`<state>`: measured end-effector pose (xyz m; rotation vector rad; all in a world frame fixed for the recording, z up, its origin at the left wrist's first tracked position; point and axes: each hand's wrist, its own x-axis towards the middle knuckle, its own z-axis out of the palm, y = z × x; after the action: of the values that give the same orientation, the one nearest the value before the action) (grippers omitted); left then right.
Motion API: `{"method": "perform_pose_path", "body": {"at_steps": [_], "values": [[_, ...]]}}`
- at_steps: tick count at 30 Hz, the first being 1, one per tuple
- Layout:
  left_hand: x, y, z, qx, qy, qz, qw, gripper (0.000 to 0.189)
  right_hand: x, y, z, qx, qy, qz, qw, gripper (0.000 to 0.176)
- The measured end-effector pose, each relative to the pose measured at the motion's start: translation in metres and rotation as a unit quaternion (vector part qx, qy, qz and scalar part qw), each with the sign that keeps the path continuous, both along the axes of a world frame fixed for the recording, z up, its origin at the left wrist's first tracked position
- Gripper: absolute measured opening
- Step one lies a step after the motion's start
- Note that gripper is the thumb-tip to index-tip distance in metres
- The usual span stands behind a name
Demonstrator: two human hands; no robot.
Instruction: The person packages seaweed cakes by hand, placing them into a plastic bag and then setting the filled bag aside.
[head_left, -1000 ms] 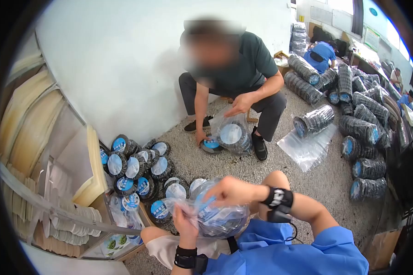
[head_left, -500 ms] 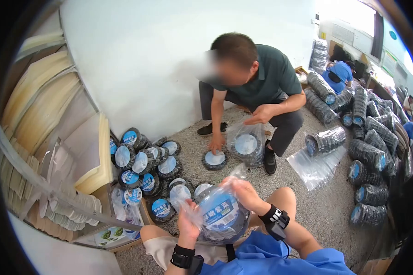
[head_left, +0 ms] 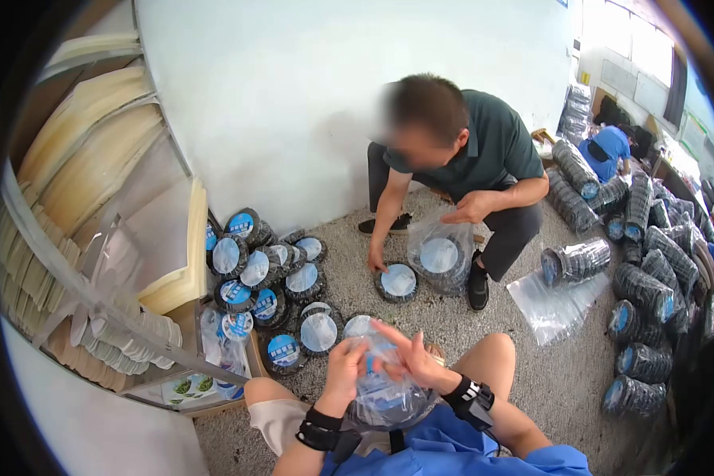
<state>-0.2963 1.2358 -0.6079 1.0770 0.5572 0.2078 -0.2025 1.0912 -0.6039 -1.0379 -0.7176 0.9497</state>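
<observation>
A clear plastic bag [head_left: 385, 401] with round, blue-labelled packs inside rests on my lap between my knees. My left hand [head_left: 344, 371] is closed on the gathered mouth of this bag, on its left side. Over the bag's top, my right hand [head_left: 419, 363] has its fingers stretched out toward the left hand, close to the film. Both wrists wear black straps. Beyond my knees, several loose round packs [head_left: 319, 332] lie on the floor, dark at the rim with blue and white labels.
A crouching person [head_left: 484, 147] touches a round pack [head_left: 397, 282] with one hand and holds a filled bag [head_left: 439, 255] with the other. Bagged stacks [head_left: 644, 289] cover the right side beside flat plastic bags [head_left: 559, 305]. A shelf [head_left: 95, 297] with sheets stands left.
My right hand has gone from gripping the bag's edge to outstretched fingers over its top. My left hand has moved up and right, drawing the mouth together. The view has shifted slightly.
</observation>
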Motion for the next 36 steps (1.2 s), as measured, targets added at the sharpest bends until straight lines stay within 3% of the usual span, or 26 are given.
{"method": "perform_pose_path", "body": {"at_steps": [1,3,4,5,7,8,9,10,11,12,13,15,16,17,19,23,24,25,26,27,28,29,31,32,33,36], "values": [[-0.001,-0.001,0.006,0.002,-0.005,0.004,1.0,0.013,0.003,-0.006,0.001,0.063,0.048,0.115,0.99,0.073],[-0.005,-0.005,0.02,0.123,-0.099,0.148,0.976,0.011,0.004,-0.006,-0.023,0.023,0.029,0.175,0.984,0.067],[-0.004,-0.014,0.036,0.261,-0.136,0.186,0.937,0.011,-0.011,-0.001,-0.011,0.008,-0.062,0.101,0.993,0.057],[0.001,-0.031,0.045,0.26,-0.132,0.187,0.938,0.011,-0.025,0.006,-0.005,-0.008,-0.148,0.024,0.989,0.048],[0.006,-0.067,0.055,0.447,-0.184,0.083,0.871,0.016,-0.037,0.038,-0.038,0.096,-0.319,-0.022,0.943,0.024],[0.0,-0.065,0.059,0.393,-0.143,-0.002,0.908,0.018,-0.05,0.035,-0.042,0.106,-0.216,-0.045,0.97,0.02],[-0.002,-0.051,0.06,0.394,-0.147,-0.001,0.907,0.018,-0.057,0.031,-0.042,0.118,-0.116,-0.067,0.984,0.017],[-0.004,-0.03,0.059,0.431,-0.137,0.044,0.891,0.018,-0.05,0.024,-0.033,0.119,-0.121,-0.066,0.983,0.017],[-0.008,-0.007,0.055,0.468,-0.123,0.089,0.87,0.018,-0.039,0.015,-0.02,0.005,-0.097,0.021,0.995,0.017],[-0.014,0.016,0.046,0.543,-0.077,0.034,0.836,0.022,-0.029,0.01,-0.012,-0.108,-0.068,0.106,0.986,0.02],[-0.017,0.031,0.021,0.428,-0.047,-0.055,0.901,0.019,-0.024,0.01,-0.008,-0.053,-0.053,0.098,0.992,0.022],[-0.029,0.031,0.017,0.269,-0.05,-0.137,0.952,0.017,-0.015,0.012,-0.002,-0.043,0.006,0.113,0.993,0.015],[-0.036,0.022,0.031,0.409,-0.066,-0.077,0.907,0.014,-0.008,0.012,-0.011,-0.041,0.005,0.112,0.993,0.015],[-0.043,0.008,0.048,0.539,-0.083,-0.018,0.838,0.013,0.002,0.013,-0.027,0.002,0.096,0.097,0.991,0.012],[-0.052,-0.016,0.05,0.708,-0.184,-0.059,0.679,0.012,0.009,0.015,-0.032,0.047,0.185,0.076,0.979,0.009],[-0.034,-0.006,0.017,0.646,-0.132,-0.063,0.749,0.037,0.003,0.007,-0.011,-0.04,0.073,0.066,0.994,0.01],[-0.03,0.0,0.012,0.624,-0.107,-0.068,0.771,0.048,0.0,0.005,-0.005,-0.056,-0.171,-0.023,0.983,0.01],[-0.032,0.001,0.011,0.624,-0.107,-0.066,0.771,0.048,0.001,0.006,0.0,-0.067,-0.406,-0.109,0.905,0.012],[-0.032,0.002,0.01,0.586,-0.081,-0.121,0.797,0.056,0.011,0.009,0.003,0.023,-0.609,-0.191,0.77,0.017],[-0.031,0.003,0.011,0.544,-0.055,-0.176,0.818,0.065,0.01,0.008,0.008,0.025,-0.612,-0.19,0.767,0.017],[-0.031,0.004,0.023,0.438,-0.025,-0.203,0.876,0.064,0.007,0.005,0.016,0.065,-0.671,-0.206,0.709,0.016],[-0.027,0.008,0.024,0.438,-0.028,-0.2,0.876,0.064,0.004,0.004,0.019,0.105,-0.724,-0.22,0.645,0.016],[-0.019,0.016,0.018,0.122,-0.105,-0.178,0.971,0.055,-0.003,0.003,0.016,0.069,-0.736,-0.236,0.631,0.019],[-0.013,0.011,0.015,0.162,-0.087,-0.132,0.974,0.03,-0.009,0.002,0.024,0.032,-0.736,-0.245,0.63,0.018],[-0.011,0.013,0.014,0.16,-0.085,-0.132,0.975,0.03,-0.013,0.001,0.027,-0.008,-0.734,-0.255,0.63,0.018],[-0.007,0.03,0.005,0.356,-0.052,-0.024,0.933,0.006,-0.017,-0.012,0.012,-0.119,-0.752,-0.18,0.623,0.014]]}}
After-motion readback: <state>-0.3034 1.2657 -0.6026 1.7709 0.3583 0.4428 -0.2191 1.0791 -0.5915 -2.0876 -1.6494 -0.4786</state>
